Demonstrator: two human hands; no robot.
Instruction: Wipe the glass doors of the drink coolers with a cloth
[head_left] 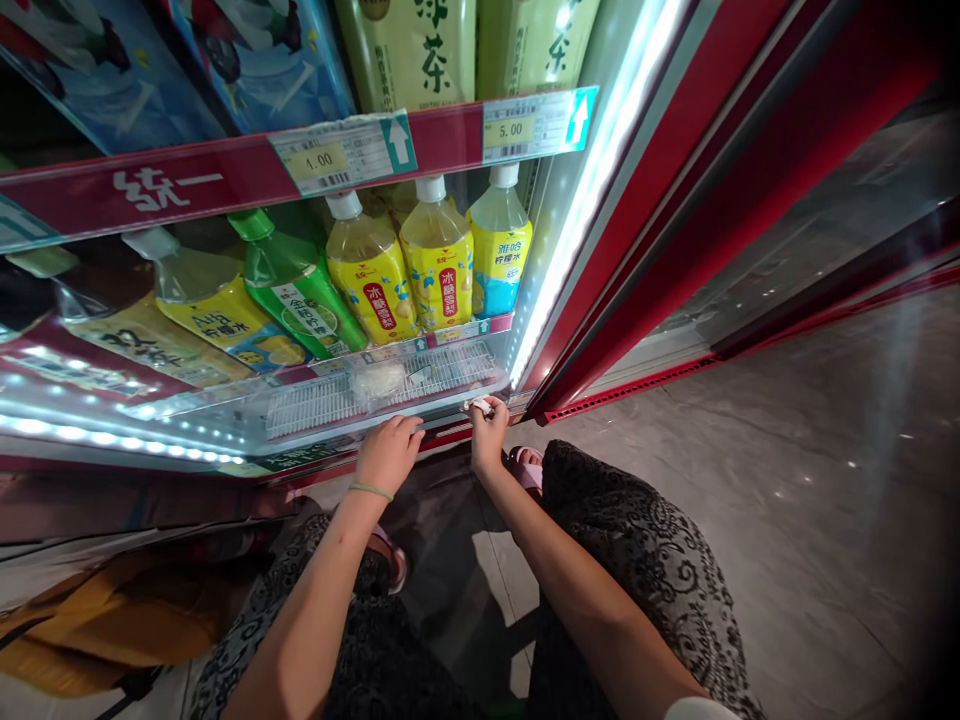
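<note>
My right hand (pixel 489 432) is closed on a small white crumpled piece (pixel 480 406), which looks like tissue or cloth, at the cooler's lower front edge. My left hand (pixel 388 455), with a green band at the wrist, is at the same edge (pixel 442 432), further left. Its fingers are loosely bent and a little apart, with nothing seen in them. Just beyond both hands, the white wire rack (pixel 315 402) forms the cooler's bottom level. A clear crumpled plastic bag (pixel 377 380) lies on that rack, near a small paper slip (pixel 422 375).
Yellow-labelled drink bottles (pixel 373 290) and a green bottle (pixel 296 285) stand on the shelf above the rack. A red price rail (pixel 247 165) crosses higher up. The red door (pixel 675 260) stands at the right. A mustard-coloured bag (pixel 112 620) is at lower left.
</note>
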